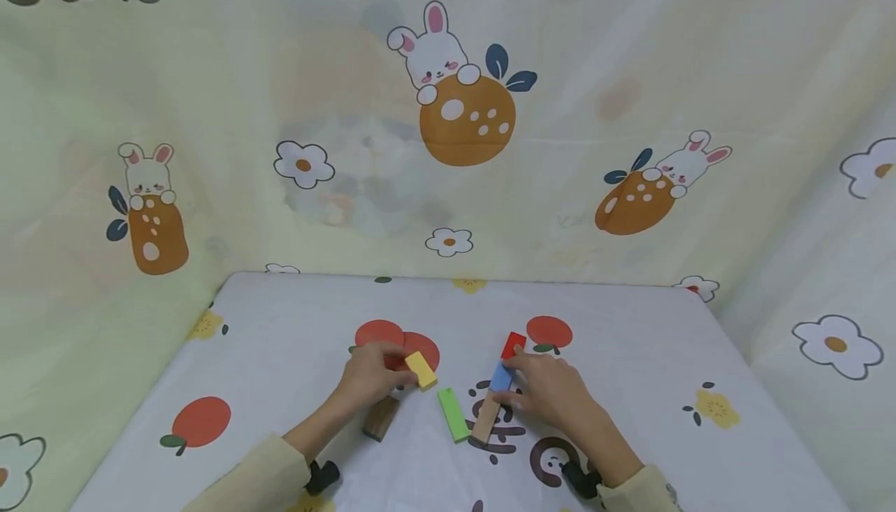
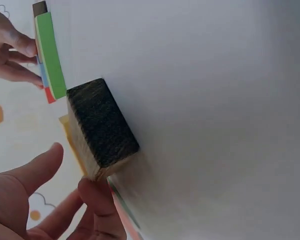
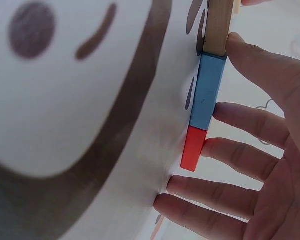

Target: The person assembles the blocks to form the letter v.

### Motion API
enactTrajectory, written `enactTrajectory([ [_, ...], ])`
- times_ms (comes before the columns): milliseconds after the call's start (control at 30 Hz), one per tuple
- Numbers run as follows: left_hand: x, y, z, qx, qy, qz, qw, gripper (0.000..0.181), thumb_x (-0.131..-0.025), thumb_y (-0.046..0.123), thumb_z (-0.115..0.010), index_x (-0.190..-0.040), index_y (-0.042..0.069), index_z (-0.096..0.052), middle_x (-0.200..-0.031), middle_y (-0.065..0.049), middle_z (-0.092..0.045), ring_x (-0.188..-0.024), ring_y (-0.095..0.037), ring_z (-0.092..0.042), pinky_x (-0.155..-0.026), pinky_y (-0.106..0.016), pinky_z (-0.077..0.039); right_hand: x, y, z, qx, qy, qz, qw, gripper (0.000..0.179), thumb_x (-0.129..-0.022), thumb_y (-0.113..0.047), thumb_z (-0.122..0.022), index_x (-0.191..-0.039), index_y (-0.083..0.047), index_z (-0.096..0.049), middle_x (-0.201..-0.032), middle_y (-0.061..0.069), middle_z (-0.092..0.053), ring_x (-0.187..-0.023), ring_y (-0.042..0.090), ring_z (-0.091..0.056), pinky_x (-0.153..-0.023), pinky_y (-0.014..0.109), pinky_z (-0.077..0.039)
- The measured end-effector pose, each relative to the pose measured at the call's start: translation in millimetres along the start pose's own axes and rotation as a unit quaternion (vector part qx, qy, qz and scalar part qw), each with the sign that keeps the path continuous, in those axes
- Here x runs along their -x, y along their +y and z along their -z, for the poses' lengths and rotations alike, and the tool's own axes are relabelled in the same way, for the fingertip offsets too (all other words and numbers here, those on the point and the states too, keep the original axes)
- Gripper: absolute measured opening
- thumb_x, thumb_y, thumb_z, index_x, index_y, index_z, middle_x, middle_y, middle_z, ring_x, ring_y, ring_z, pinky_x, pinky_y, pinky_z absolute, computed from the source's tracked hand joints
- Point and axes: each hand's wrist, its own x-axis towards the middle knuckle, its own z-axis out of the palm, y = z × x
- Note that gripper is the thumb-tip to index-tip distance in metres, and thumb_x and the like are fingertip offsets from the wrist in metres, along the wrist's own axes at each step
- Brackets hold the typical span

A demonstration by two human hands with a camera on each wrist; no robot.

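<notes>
In the head view, my left hand [image 1: 374, 372] is at the left edge of a yellow block [image 1: 421, 370]. Its thumb stands apart from the fingers in the left wrist view, where a dark brown block [image 2: 102, 122] hides most of the yellow one. My right hand [image 1: 549, 387] rests its fairly straight fingers along a row of blocks laid end to end: light wood [image 3: 218, 27], blue [image 3: 207, 92] and red [image 3: 194, 149]. Its thumb touches the wood block near the blue joint. A green block [image 1: 454, 415] slants toward the row's near end.
The blocks lie on a table under a white patterned cloth [image 1: 602, 310]. Behind it hangs a pale curtain [image 1: 350, 224] printed with rabbits and flowers. Black wrist straps [image 1: 323, 478] show on both arms beside the beige sleeves.
</notes>
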Motion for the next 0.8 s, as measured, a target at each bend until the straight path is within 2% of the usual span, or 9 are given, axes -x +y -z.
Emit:
enactTrajectory([
  [100, -0.2, 0.4, -2.5, -0.004, -0.003, -0.005, 1.0, 0.039, -0.085, 0.017, -0.089, -0.121, 0.005, -0.078, -0.107, -0.012, -0.075, -0.082, -0.018, -0.062, -0.065, -0.028, -0.057, 0.4, 0.9, -1.3, -0.001, -0.002, -0.002, 1.0, 0.065, -0.08, -0.052, -0.089, -0.132, -0.015, -0.075, -0.127, 0.008, -0.078, -0.108, 0.029, -0.074, -0.09, 0.048, -0.064],
  [433, -4.3, -0.2, -5.6, -0.021, -0.003, 0.009, 0.9997, 0.043, -0.082, 0.019, -0.092, -0.12, 0.005, -0.077, -0.103, -0.01, -0.074, -0.082, -0.018, -0.062, -0.066, -0.028, -0.057, 1.3, 2.6, -2.9, -0.004, -0.003, -0.005, 1.0, 0.065, -0.08, -0.052, -0.089, -0.133, -0.016, -0.075, -0.128, 0.007, -0.078, -0.11, 0.029, -0.074, -0.091, 0.05, -0.063],
  [567, -4.9, 0.8, -4.8, -0.018, 0.0, 0.015, 0.9997, 0.042, -0.082, 0.017, -0.092, -0.118, 0.005, -0.076, -0.102, -0.01, -0.073, -0.084, -0.018, -0.062, -0.067, -0.028, -0.057, 0.6, 2.6, -2.7, -0.005, -0.003, -0.003, 1.0, 0.065, -0.08, -0.052, -0.089, -0.133, -0.016, -0.075, -0.127, 0.007, -0.078, -0.108, 0.028, -0.073, -0.091, 0.05, -0.063],
  [800, -6.6, -3.3, -4.8, -0.01, -0.004, 0.007, 0.9999, 0.039, -0.082, 0.017, -0.092, -0.115, 0.004, -0.075, -0.098, -0.007, -0.071, -0.083, -0.017, -0.061, -0.067, -0.027, -0.056, -0.1, 1.1, -1.8, -0.004, -0.006, -0.005, 1.0, 0.066, -0.08, -0.052, -0.089, -0.133, -0.016, -0.075, -0.127, 0.007, -0.078, -0.109, 0.029, -0.073, -0.091, 0.05, -0.063],
])
